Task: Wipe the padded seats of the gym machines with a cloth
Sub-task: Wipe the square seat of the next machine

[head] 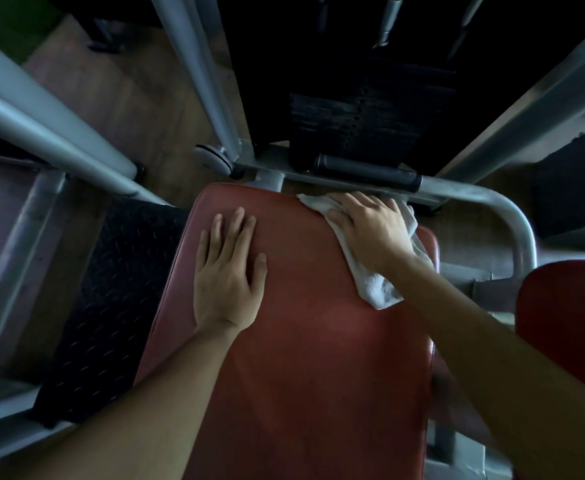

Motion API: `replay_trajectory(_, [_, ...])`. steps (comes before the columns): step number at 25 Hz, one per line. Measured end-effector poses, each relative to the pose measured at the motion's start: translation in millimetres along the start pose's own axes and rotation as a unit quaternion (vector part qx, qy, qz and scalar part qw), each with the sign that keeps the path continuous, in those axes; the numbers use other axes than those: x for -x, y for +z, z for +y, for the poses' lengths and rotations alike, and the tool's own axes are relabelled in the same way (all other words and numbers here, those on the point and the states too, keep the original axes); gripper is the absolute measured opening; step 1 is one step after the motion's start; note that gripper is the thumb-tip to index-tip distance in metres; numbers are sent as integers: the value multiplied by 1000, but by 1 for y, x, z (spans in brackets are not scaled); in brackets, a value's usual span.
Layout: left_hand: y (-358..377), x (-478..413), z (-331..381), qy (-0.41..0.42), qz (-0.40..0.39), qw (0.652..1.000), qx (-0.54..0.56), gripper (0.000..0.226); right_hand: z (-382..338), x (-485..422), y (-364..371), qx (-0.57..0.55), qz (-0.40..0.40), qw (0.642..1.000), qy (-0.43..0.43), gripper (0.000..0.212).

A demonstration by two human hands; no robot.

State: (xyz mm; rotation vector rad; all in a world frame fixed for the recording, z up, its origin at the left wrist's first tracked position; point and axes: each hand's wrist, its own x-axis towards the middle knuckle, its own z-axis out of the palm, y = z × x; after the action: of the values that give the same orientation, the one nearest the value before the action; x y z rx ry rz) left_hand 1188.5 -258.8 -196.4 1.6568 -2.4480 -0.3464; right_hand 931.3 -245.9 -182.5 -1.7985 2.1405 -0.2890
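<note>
Right hand (pixel 370 233) spread flat on the white cloth (pixel 381 285) at the red padded seat (pixel 301 341)'s far right corner, left hand (pixel 228 268) splayed bare just beside it, seat's long axis running back toward the person, so most unwiped pad lies nearer

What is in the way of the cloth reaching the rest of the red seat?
The left hand lies flat on the seat, left of the cloth under the right hand. Toward the near end, nothing visible blocks it.
</note>
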Motion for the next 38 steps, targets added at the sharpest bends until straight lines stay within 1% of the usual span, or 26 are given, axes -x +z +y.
replay_trajectory(3, [-1,3,0,10,9,1000,18,59,-3,7,-1,10,6,1000,16,42])
replay_trajectory(5, [-8,1,-7,31,9,998,54,59,-12,4,-2,14,3,1000,28,43])
replay_trajectory(8, [-19,-7,-32,73,-5,991,111,53,-43,-11,6,13,-9,999,35,43])
replay_trajectory(9, [-20,-7,-39,92,-16,989,111,54,-55,-17,13,17,-12,999,37,43])
replay_trajectory(11, [-19,-3,-48,114,-30,991,59,63,-72,-24,21,23,-12,999,33,43])
replay_trajectory(12, [-16,-3,-49,108,-27,993,36,67,-72,-28,18,24,-12,999,26,43])
replay_trajectory(14, [-12,-5,-50,84,-23,996,17,71,-55,-27,3,13,-38,999,30,40])
replay_trajectory(16, [-13,-6,-51,84,-20,996,21,71,-32,-14,-13,-3,-59,996,73,37])
replay_trajectory(18, [-13,-6,-50,88,-14,996,26,71,-22,-4,-16,3,-41,993,112,36])
replay_trajectory(19, [-13,-5,-50,87,-14,996,22,71,-26,-7,-13,8,-30,993,115,36])
replay_trajectory(21, [-12,-4,-48,90,-9,996,16,70,-48,-23,2,11,-27,994,103,37])
replay_trajectory(23, [-12,-5,-49,91,-4,996,16,70,-71,-35,13,10,-41,997,66,39])
replay_trajectory(26, [-12,-5,-50,94,-8,995,13,70,-62,-28,4,12,-53,998,29,41])
replay_trajectory(28, [-12,-6,-49,91,-14,996,18,70,-38,-12,-3,9,-46,997,55,41])
replay_trajectory(30, [-14,-6,-49,88,-18,996,22,70,-26,-1,-5,6,-20,995,101,40])
replay_trajectory(32, [-14,-6,-49,86,-19,996,22,70,-39,-9,4,16,7,993,113,40])
replay_trajectory(33, [-13,-6,-49,86,-19,996,23,70,-51,-17,10,17,7,994,111,40])
replay_trajectory(36, [-12,-6,-50,90,-14,996,15,69,-88,-34,26,26,-5,998,63,41])
replay_trajectory(38, [-13,-7,-50,94,-13,995,12,69,-89,-32,24,24,-11,999,27,42])
